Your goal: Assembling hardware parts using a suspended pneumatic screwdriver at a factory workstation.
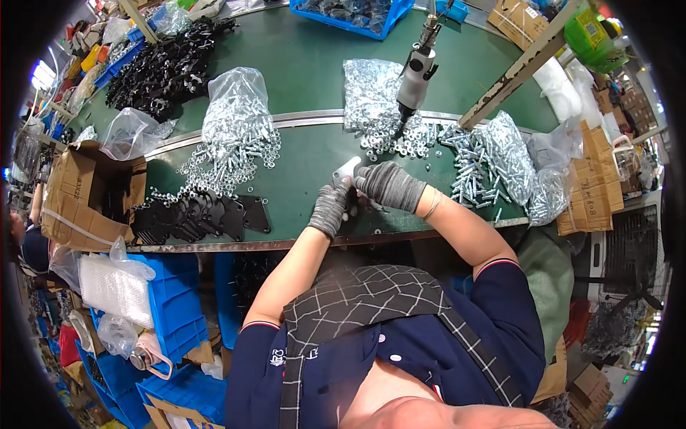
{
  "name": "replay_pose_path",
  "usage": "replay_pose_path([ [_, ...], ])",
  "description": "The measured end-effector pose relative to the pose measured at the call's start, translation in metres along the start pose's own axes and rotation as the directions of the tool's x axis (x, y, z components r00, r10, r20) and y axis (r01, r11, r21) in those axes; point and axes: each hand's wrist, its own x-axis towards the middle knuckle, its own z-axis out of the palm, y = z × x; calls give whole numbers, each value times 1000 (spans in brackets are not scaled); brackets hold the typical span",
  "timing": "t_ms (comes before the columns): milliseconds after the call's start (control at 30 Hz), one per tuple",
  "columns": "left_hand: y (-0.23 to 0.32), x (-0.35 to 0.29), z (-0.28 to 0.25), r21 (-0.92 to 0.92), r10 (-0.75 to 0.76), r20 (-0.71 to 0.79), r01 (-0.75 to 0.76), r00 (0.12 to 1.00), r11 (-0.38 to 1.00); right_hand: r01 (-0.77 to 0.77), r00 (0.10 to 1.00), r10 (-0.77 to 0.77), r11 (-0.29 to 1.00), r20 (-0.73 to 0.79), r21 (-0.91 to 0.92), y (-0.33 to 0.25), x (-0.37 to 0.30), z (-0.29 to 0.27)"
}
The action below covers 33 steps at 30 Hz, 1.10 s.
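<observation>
Both hands wear grey knit gloves and meet close together over the near part of the green bench. My left hand (331, 207) is closed around the lower end of a small, flat, whitish part (348, 170), whose rounded end sticks up past the fingers. From the right, my right hand (393, 187) presses closed fingers against the same part. Its lower portion is hidden by the gloves. Beyond the hands hangs a powered screwdriver (416, 80), its tip down among loose nuts (400, 143); neither hand touches it.
Bags spill small metal spacers (236, 136) at left and bolts (475, 168) at right. Black flat plates (207, 214) lie left of my hands beside an open cardboard box (89, 193). A black parts heap (161, 68), a blue bin (350, 14) and a slanted metal post (518, 68) stand farther off.
</observation>
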Motion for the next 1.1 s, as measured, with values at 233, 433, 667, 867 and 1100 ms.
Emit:
replay_pose_path([
  [233,7,-7,0,-80,-25,59,30,998,996,-89,975,77,995,-207,-50,-11,-4,13],
  [433,6,-7,-2,-87,-8,70,14,998,996,-201,969,163,958,-186,-206,1,-9,-10],
  [667,5,-5,1,-128,44,146,-25,988,991,480,532,805,-31,-263,876,158,16,-50],
  [867,14,-14,2,-124,36,95,-25,995,992,480,577,736,47,-355,876,99,45,-39],
  [1100,4,-10,4,-270,40,92,-14,995,963,221,633,542,557,-552,801,-22,15,-81],
])
